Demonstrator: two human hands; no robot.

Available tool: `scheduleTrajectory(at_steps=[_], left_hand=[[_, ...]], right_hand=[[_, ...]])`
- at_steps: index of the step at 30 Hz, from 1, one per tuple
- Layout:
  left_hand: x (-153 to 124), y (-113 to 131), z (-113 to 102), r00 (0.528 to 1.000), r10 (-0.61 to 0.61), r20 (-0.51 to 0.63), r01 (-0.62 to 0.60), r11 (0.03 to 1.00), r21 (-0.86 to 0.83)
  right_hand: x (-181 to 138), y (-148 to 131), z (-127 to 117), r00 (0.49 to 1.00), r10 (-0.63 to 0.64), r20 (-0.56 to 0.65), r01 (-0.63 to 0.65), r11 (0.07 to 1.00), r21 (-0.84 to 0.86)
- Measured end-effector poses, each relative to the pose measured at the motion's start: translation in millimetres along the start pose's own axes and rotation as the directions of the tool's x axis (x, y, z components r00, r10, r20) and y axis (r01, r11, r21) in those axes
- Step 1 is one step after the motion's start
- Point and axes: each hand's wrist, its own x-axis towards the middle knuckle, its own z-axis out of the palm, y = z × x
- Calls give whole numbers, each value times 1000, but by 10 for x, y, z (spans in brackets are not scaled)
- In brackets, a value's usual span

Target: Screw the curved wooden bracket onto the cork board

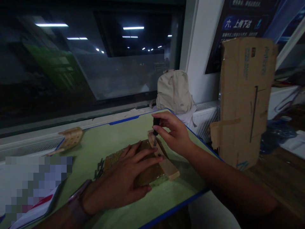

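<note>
On the green tabletop (pixel 124 136), the left hand (pixel 119 178) lies open and spread on a dark wooden board (pixel 149 176), while the right hand (pixel 172 132) pinches an upright black-handled screwdriver (pixel 156 125), tip against a pale wooden strip (pixel 169 168)

My screwdriver (pixel 156 124), held in my right hand (pixel 175 135): black grip, grey shaft | my wood strip (pixel 169 168): pale tan | board (pixel 145 173) under my left hand (pixel 119 179): dark brown, mottled gold | my wrist strap (pixel 78 197): dull mauve | worktop (pixel 111 143): pale green, blue edge | backpack (pixel 173 92): cream | cardboard sheet (pixel 245 95): brown, blue print
</note>
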Motion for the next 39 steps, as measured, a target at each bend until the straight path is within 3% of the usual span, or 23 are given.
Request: scheduleTrajectory(at_steps=[3,10,17,21,29,35,39], left_hand=[[3,-4,-2,1000,0,0,0,1000,5],[-4,-24,28,1000,16,-18,-16,1000,-15],[7,-2,-3,1000,9,-24,-9,1000,-22],[19,6,-7,1000,2,-15,-3,999,-32],[12,-2,1,1000,-2,-16,2,999,-46],[6,9,4,1000,-1,-10,0,999,-40],[-9,6,14,1000,13,-19,-13,999,-43]], right_hand=[[-2,-23,-5,1000,-1,8,1,1000,17],[7,-7,32,995,95,31,-100,966,238],[13,9,0,996,-3,-90,8,998,55],[10,-3,-8,996,-34,-85,34,999,-3],[-10,29,30,996,82,24,-85,960,267],[3,25,-12,997,0,-73,2,1000,22],[16,-2,-35,997,-49,-56,49,999,13]])
